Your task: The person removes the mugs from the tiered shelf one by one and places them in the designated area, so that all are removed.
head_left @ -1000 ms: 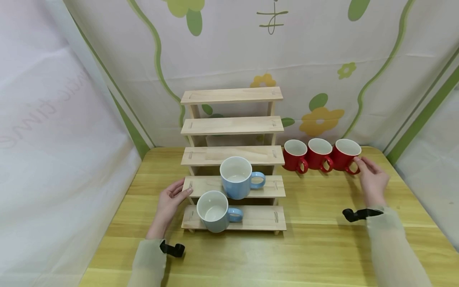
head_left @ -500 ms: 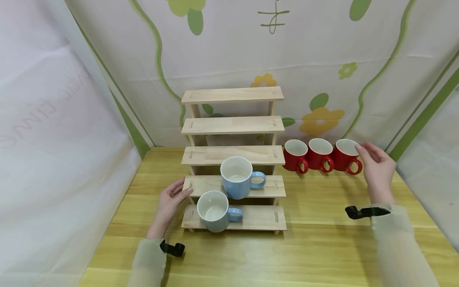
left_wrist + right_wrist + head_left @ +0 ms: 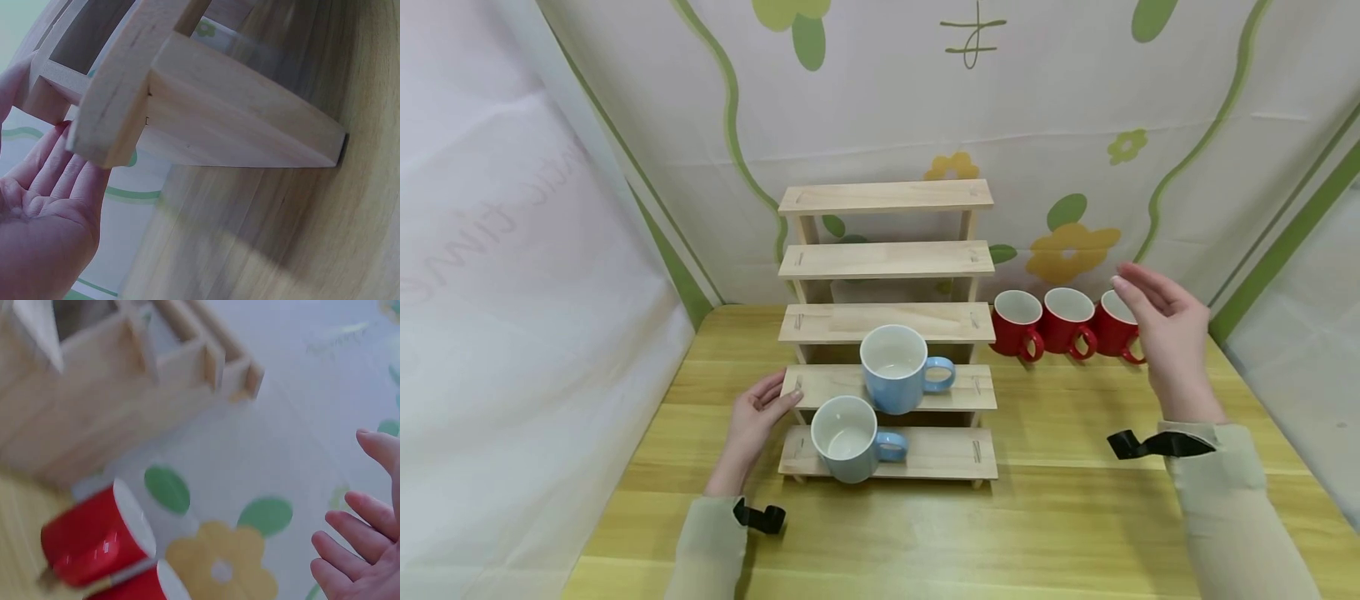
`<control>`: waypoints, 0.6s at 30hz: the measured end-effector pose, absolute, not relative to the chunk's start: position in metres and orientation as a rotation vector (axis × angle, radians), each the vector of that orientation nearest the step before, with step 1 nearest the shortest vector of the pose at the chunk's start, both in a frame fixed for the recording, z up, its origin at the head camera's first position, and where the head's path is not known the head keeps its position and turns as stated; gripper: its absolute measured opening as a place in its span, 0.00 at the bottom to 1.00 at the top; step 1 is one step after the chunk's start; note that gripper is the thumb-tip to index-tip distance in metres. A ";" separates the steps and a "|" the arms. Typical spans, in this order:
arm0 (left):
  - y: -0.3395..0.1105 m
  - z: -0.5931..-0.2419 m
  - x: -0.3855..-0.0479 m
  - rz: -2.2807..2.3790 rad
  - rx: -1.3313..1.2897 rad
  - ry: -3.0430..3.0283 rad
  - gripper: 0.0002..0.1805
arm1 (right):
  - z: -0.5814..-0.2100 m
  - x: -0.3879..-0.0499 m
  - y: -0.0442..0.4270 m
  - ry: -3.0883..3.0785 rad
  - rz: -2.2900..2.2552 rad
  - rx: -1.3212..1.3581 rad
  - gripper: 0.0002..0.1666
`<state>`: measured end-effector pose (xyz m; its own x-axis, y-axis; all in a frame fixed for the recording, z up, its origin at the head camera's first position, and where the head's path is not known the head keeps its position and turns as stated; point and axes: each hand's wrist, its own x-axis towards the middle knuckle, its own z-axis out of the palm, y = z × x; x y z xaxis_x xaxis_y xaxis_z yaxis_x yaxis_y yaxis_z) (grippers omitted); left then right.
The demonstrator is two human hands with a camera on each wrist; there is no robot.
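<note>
My left hand (image 3: 760, 421) holds the left end of a stepped wooden shelf (image 3: 887, 323), its thumb on the second step from the bottom. In the left wrist view the fingers (image 3: 56, 169) reach under that step's end. A light-blue mug (image 3: 895, 387) stands on this step, and a second light-blue mug (image 3: 848, 454) on the lowest one. To the right, my right hand (image 3: 1176, 342) hovers in the air with nothing in it, partly covering the rightmost red mug (image 3: 1116, 333). Its fingers are apart in the right wrist view.
Two more red mugs, the left one (image 3: 1017, 329) and the middle one (image 3: 1067, 325), stand in a row beside the shelf on the wooden table (image 3: 925, 542). The three upper steps hold nothing. A printed white curtain (image 3: 1045, 100) hangs behind.
My right hand has let go of the rightmost red mug's handle, moved right along its rim, then risen and shifted left above it. The left hand has stayed on the shelf.
</note>
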<state>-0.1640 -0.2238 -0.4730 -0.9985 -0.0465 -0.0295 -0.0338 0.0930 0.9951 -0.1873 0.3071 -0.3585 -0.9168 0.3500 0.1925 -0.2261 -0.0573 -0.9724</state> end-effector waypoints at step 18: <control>-0.223 -0.474 -0.164 -2.132 0.112 -2.305 0.30 | -0.336 -0.163 0.238 -2.123 1.934 0.269 0.25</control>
<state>-0.1637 -0.2231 -0.4739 -0.9974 -0.0521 -0.0489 -0.0528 0.0764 0.9957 -0.1626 0.2383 -0.3360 -0.9500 0.0354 0.3103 -0.3057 0.0987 -0.9470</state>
